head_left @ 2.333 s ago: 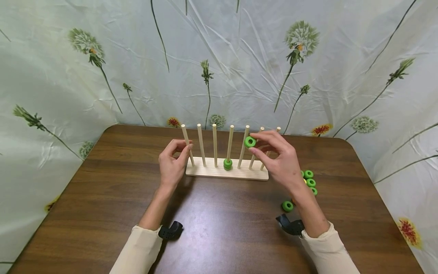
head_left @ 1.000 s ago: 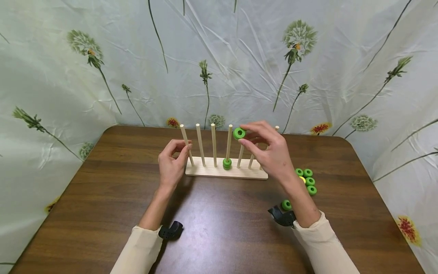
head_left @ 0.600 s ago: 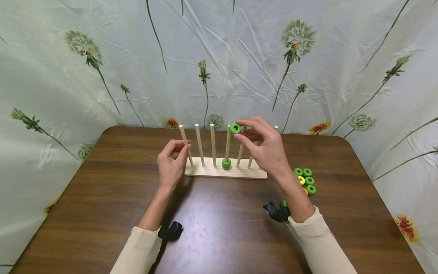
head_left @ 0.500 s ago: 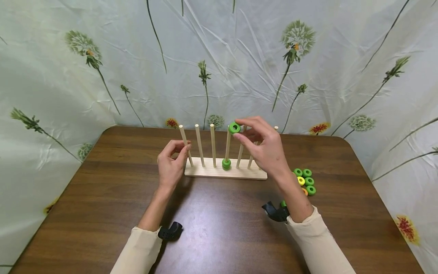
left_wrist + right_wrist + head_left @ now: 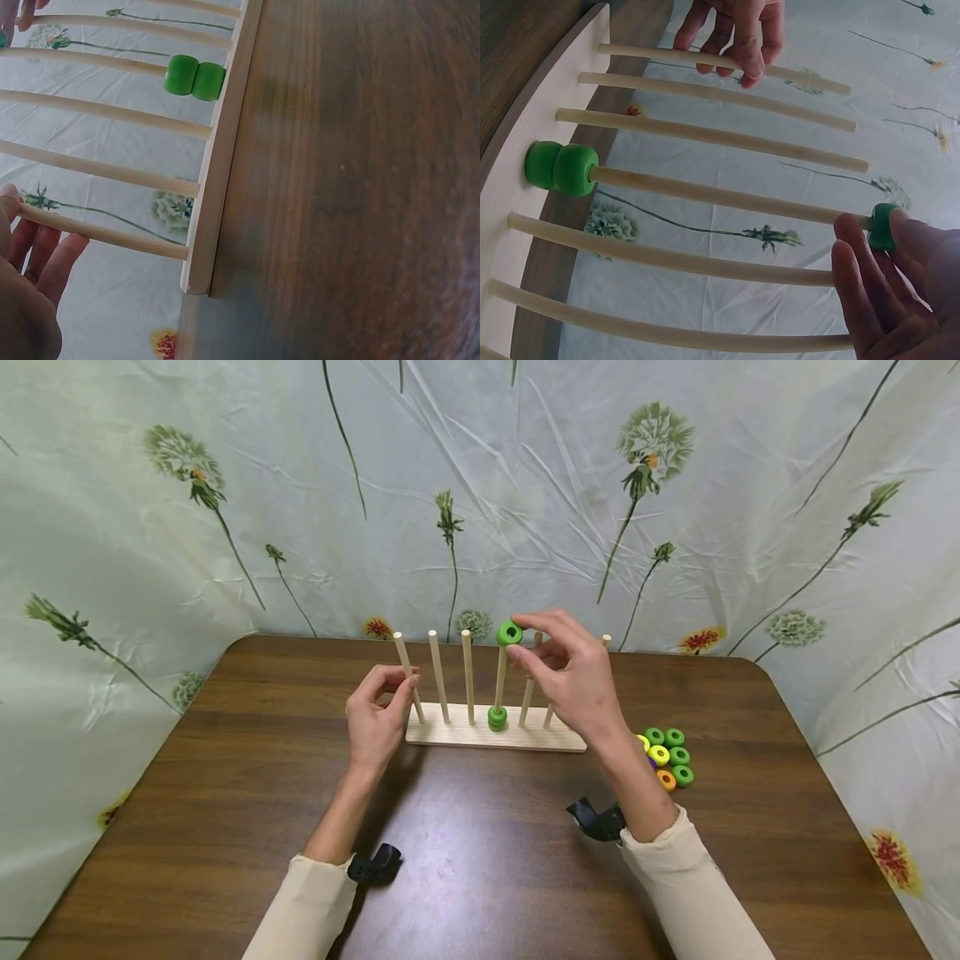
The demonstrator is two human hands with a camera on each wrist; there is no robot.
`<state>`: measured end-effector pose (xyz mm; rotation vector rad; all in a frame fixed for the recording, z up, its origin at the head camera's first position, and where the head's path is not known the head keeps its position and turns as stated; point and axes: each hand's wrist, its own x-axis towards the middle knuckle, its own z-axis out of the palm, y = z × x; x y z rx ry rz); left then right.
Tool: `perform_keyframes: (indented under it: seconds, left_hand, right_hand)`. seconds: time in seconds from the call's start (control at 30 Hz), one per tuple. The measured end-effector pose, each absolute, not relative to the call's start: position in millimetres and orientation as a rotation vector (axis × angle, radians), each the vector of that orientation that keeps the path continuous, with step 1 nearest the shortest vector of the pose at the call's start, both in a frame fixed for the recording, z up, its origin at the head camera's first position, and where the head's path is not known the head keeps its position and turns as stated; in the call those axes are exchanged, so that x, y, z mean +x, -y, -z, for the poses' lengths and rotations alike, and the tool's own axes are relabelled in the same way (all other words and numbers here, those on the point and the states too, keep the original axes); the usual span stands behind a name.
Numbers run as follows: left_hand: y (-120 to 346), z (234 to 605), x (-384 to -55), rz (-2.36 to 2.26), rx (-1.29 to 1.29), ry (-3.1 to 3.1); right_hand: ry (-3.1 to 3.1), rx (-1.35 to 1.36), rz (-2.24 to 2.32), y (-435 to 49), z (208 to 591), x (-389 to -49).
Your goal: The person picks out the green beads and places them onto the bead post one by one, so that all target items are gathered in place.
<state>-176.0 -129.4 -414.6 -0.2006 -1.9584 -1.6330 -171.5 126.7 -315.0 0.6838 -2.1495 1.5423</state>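
Observation:
A pale wooden base (image 5: 457,738) carries a row of several upright pegs. My left hand (image 5: 375,722) pinches the leftmost peg (image 5: 402,652) between thumb and fingers; the left wrist view also shows this grip. Two green rings (image 5: 497,719) are stacked at the foot of the middle peg (image 5: 500,681). With thumb and index finger, my right hand (image 5: 581,685) pinches another green ring (image 5: 501,635) at that peg's top. From the right wrist, this green ring (image 5: 883,227) appears at the peg's end; how far it is threaded cannot be told. My right hand covers parts of the right-hand pegs.
Loose green rings (image 5: 678,757) lie on the brown table (image 5: 480,877) right of the base, among yellow rings (image 5: 657,755), an orange ring (image 5: 666,780) and a partly hidden purple one. Behind the table hangs a flower-patterned cloth (image 5: 300,485).
My right hand has carried the green ring leftward and up from near the fifth peg to the middle peg's top. My left hand has stayed on the leftmost peg.

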Motion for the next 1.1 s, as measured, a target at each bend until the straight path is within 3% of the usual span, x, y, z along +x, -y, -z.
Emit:
perform_keyframes:
  seconds: [1.1]
  left_hand:
    - [128.9, 413.7, -175.9, 1.652, -0.201, 1.941]
  right_hand:
    - [2.162, 0.695, -1.572, -128.9, 319.1, -167.1]
